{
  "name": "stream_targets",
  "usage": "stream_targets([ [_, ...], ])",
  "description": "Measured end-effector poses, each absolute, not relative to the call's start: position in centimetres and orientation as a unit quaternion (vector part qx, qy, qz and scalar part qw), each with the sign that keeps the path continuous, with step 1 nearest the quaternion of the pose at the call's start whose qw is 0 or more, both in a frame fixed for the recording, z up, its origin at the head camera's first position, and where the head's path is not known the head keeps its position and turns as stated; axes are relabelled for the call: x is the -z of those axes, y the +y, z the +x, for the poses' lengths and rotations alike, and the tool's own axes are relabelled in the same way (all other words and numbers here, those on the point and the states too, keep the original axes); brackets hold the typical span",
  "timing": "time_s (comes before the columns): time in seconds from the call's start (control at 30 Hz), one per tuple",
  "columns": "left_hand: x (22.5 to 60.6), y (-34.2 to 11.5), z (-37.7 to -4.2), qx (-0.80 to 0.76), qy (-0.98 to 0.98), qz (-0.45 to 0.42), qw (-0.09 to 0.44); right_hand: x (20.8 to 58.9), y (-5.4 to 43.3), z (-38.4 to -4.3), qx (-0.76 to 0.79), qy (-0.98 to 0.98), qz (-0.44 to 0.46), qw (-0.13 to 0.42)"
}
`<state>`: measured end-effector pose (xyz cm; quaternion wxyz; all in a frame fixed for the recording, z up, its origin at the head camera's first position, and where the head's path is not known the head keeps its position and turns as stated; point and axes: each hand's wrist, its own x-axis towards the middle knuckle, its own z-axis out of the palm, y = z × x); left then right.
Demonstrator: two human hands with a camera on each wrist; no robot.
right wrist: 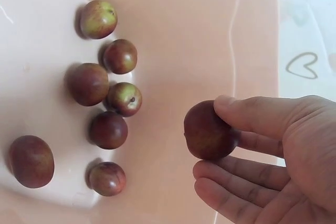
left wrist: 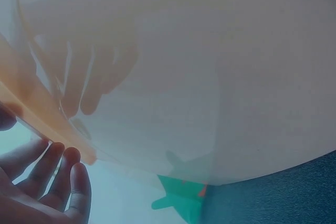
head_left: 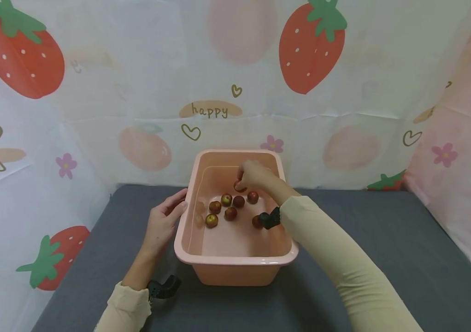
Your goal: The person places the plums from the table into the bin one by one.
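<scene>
My right hand [head_left: 256, 176] reaches into a pink plastic tub [head_left: 235, 260] and pinches a dark red plum [right wrist: 206, 134] between thumb and fingers. In the right wrist view this plum is held up off the tub's floor. Several more plums lie loose inside, most of them dark red, such as one plum [head_left: 230, 213] near the middle. A greener plum [head_left: 212, 220] sits by the left wall, and another plum [head_left: 257, 222] is partly hidden behind the right wrist. At the tub's left side, my left hand [head_left: 167, 221] holds the rim, its fingertips [left wrist: 80, 174] against the lip.
The tub stands on a dark grey cloth-covered table [head_left: 364, 230]. A white curtain [head_left: 144, 92] printed with strawberries hangs behind it and along both sides. A black wrist camera [head_left: 165, 287] is strapped to the left wrist, another camera [head_left: 269, 218] to the right.
</scene>
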<state>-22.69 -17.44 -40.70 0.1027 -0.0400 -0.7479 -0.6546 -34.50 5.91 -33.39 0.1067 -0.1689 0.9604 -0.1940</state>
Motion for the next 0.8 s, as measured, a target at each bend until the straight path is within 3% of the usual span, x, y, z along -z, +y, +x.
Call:
stream_targets([
  [0.6,40.66,-17.34,-22.59,0.652,-0.751,-0.036,0.104,33.63,6.14,-34.82,0.162,0.966,-0.163,0.117],
  [0.8,40.66,-17.43,-22.67,0.652,-0.75,-0.037,0.104,32.84,6.17,-34.69,0.209,0.95,-0.199,0.116],
])
